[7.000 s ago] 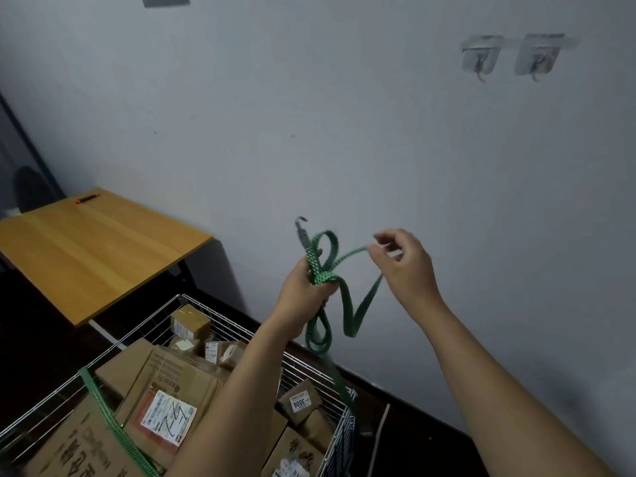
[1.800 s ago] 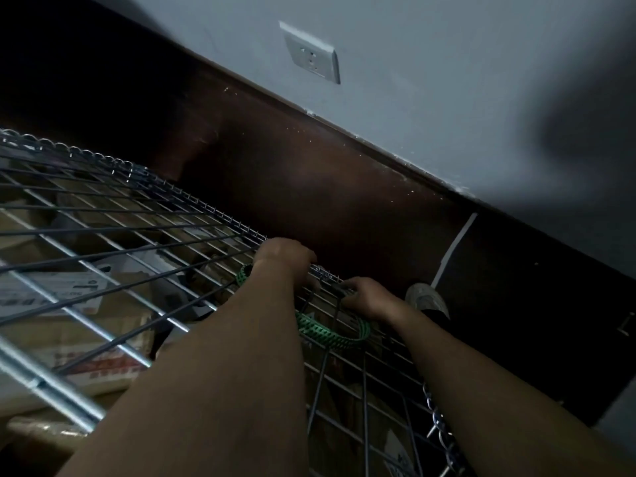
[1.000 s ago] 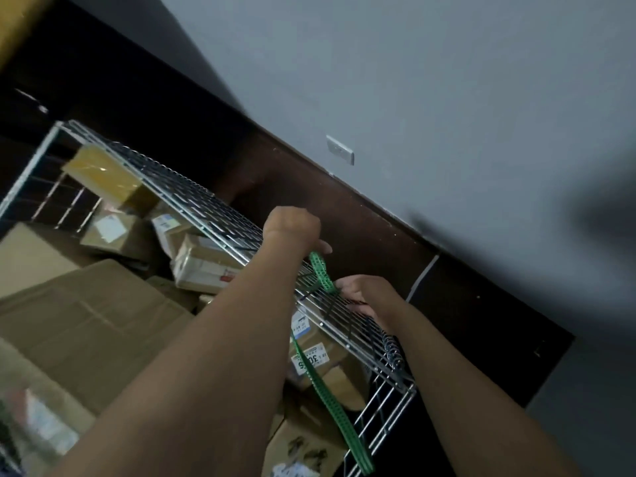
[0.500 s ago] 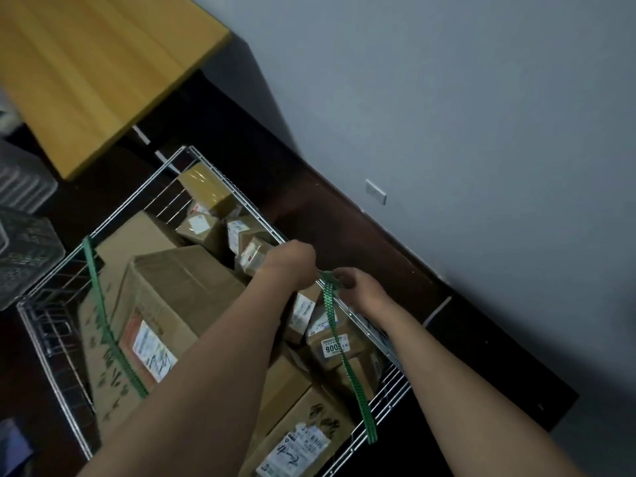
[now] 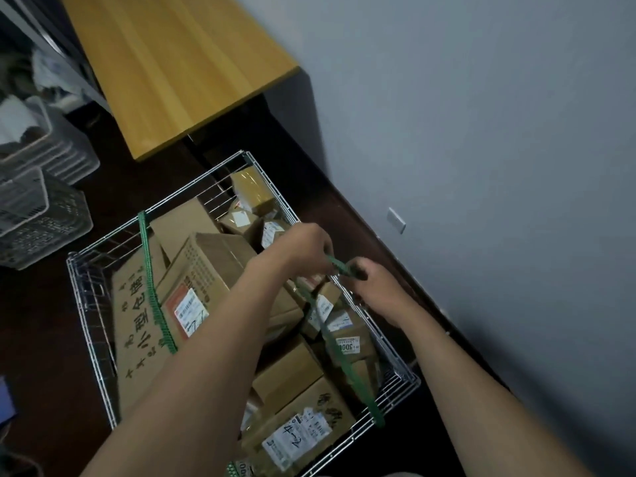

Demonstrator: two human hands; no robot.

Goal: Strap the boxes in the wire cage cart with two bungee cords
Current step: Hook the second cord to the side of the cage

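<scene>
A wire cage cart (image 5: 84, 304) holds several cardboard boxes (image 5: 206, 270). One green bungee cord (image 5: 151, 290) is stretched over the boxes on the left, hooked on the far rim. A second green bungee cord (image 5: 347, 363) runs from between my hands down over the small boxes to the cart's near right corner. My left hand (image 5: 303, 249) grips this cord above the cart's right rim. Beside it, my right hand (image 5: 371, 280) holds the cord's end at the rim wire; the hook is hidden by my fingers.
A wooden table (image 5: 179, 63) stands beyond the cart against the grey wall (image 5: 481, 132), which has a socket (image 5: 396, 220) low down. White plastic baskets (image 5: 38, 208) sit on the dark floor to the left.
The view has pulled back and up from the cart's side; both hands stay at the right rim with the second cord, which now trails over the small boxes.
</scene>
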